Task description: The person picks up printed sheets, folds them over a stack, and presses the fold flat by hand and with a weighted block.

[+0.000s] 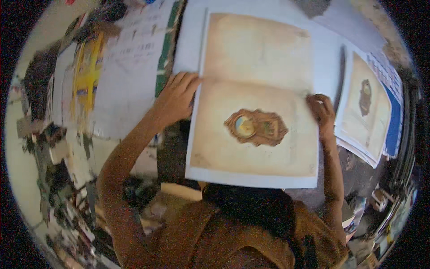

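Note:
A large printed sheet (pixel 257 96) with a white margin lies in front of me. It has a parchment-tan ground, a faint crease line across its middle and a picture of an ornate brown wall clock. Its near end reaches over the table edge toward my body. At its left edge my left hand (pixel 179 96) holds on, fingers together and thumb hidden. My right hand (pixel 321 114) grips the opposite edge with curled fingers, slightly blurred.
Right of me lies a stack of similar printed sheets (pixel 368 105), with a blue item (pixel 395 127) beside it. White paper (pixel 190 42) lies beneath the far end of my sheet. On the left are a large white sheet (pixel 130 80) and a yellow printed item (pixel 87 74).

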Action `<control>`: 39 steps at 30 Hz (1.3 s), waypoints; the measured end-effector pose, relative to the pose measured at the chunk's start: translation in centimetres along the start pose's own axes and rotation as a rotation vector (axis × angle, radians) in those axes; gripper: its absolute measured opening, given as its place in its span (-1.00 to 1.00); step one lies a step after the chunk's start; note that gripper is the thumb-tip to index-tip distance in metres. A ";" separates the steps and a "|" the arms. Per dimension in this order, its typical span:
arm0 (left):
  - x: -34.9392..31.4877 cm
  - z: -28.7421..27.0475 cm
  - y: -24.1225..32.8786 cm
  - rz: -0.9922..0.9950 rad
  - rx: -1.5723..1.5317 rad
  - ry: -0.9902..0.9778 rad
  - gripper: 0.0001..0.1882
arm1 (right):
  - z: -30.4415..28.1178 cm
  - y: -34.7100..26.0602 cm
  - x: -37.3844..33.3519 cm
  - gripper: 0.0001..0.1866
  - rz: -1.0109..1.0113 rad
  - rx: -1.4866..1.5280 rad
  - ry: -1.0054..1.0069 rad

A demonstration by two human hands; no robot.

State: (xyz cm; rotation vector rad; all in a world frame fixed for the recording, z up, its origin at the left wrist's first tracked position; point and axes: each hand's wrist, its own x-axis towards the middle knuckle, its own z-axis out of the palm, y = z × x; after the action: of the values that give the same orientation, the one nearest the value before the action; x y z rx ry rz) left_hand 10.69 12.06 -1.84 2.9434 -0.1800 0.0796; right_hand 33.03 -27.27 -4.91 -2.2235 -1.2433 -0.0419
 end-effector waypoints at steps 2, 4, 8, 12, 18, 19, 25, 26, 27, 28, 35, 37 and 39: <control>0.8 0.2 0.2 0.000 -0.031 0.013 -0.25 | -0.6 -0.4 0.0 -0.69 -0.017 -0.019 0.068; 1.0 0.2 0.0 0.026 -0.063 0.047 -0.28 | -0.5 0.0 -0.1 -0.69 -0.015 -0.066 0.048; 1.2 0.8 -0.1 0.038 -0.004 0.049 -0.40 | -0.4 1.3 -0.4 -0.68 0.016 -0.041 -0.015; 0.2 0.7 -0.3 0.001 0.043 0.049 -0.44 | -0.1 -0.3 0.3 -0.72 0.096 0.040 -0.037; 1.4 -0.4 0.7 -0.045 -0.027 -0.029 -0.40 | -1.1 -0.3 0.2 -0.74 0.017 -0.047 0.015; 1.5 -0.5 0.8 -0.037 -0.041 -0.032 -0.39 | -1.0 -0.4 0.4 -0.75 0.021 -0.054 0.022; 1.4 -0.3 0.4 -0.018 -0.043 -0.008 -0.37 | -0.9 -0.3 0.8 -0.76 0.001 0.009 0.027; 1.4 -0.1 0.3 -0.006 -0.039 0.004 -0.38 | -1.0 -0.2 0.8 -0.76 0.001 0.008 0.029; 1.5 -0.1 0.2 -0.005 -0.038 0.004 -0.38 | -1.0 -0.2 0.9 -0.76 0.005 0.012 0.021; 1.4 -0.1 0.2 -0.003 -0.032 0.007 -0.39 | -1.0 -0.1 0.9 -0.76 0.009 0.018 0.013; 1.8 -0.7 0.1 0.003 -0.104 0.047 -0.51 | -1.8 -0.4 1.3 -0.69 0.093 0.029 -0.058; 1.9 -0.8 -0.1 -0.005 -0.118 0.044 -0.54 | -1.9 0.0 1.5 -0.70 0.078 0.056 -0.055; 2.1 -0.5 -0.6 -0.012 -0.135 0.042 -0.56 | -1.6 1.0 1.7 -0.74 0.015 0.088 -0.018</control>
State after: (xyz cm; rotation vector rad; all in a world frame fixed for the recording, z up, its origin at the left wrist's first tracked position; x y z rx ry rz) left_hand 12.80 12.53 -1.32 2.8055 -0.1547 0.1229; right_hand 35.17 -27.16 -3.56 -2.1617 -1.2151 0.0381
